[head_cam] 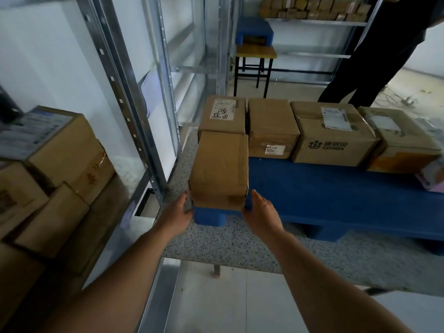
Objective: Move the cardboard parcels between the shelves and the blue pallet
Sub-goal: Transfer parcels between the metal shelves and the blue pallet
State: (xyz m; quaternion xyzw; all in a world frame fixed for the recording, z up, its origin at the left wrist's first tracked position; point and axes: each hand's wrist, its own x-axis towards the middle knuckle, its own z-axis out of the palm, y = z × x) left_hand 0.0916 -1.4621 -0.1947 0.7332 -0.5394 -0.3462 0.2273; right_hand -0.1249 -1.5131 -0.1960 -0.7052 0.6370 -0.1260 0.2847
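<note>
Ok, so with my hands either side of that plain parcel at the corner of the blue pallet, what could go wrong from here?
1. The plain parcel sits at the near left corner of the blue pallet; a nudge could tip it off the edge.
2. The left hand touches it, while the right hand appears just clear, so a lift now might be lopsided.
3. It sits tight against the handwritten-label parcel, which could get dragged along.

Bare blue pallet [336,188] lies open right of the near parcel [219,169]; shelf upright [134,111] crowds its left.
</note>
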